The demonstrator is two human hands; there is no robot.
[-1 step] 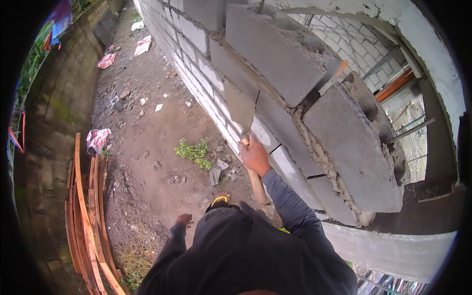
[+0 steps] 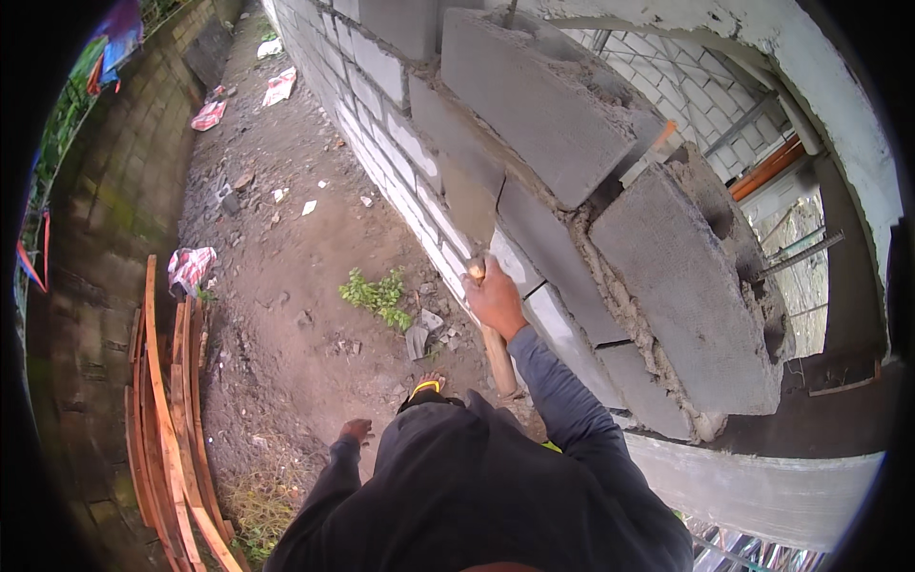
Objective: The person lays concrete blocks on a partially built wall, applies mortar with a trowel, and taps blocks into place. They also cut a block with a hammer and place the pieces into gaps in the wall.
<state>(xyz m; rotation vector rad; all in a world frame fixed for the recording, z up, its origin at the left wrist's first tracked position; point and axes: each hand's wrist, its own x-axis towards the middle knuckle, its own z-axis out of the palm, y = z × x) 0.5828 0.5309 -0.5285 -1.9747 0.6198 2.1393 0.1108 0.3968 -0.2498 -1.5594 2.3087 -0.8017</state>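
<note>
My right hand (image 2: 496, 297) is closed around the wooden handle of a trowel. The trowel's flat grey blade (image 2: 469, 205) points away from me, alongside the face of the concrete block wall (image 2: 543, 250). Rough mortar (image 2: 615, 300) fills the joint under two upper hollow blocks, a nearer one (image 2: 681, 286) and a farther one (image 2: 543, 100), with a gap between them. My left hand (image 2: 356, 431) hangs low by my left side, away from the wall, its fingers loosely apart and nothing visible in it.
Long wooden strips (image 2: 176, 419) lean along the old block wall (image 2: 100, 257) on the left. A leafy plant (image 2: 375, 294) and rubble (image 2: 424, 334) lie on the dirt path. A wooden post (image 2: 498, 360) stands below my right hand. Steel bars (image 2: 801, 255) stick out beyond the nearer block.
My left hand has shifted slightly and its fingers show more spread. The trowel, my right hand and the blocks stay almost the same.
</note>
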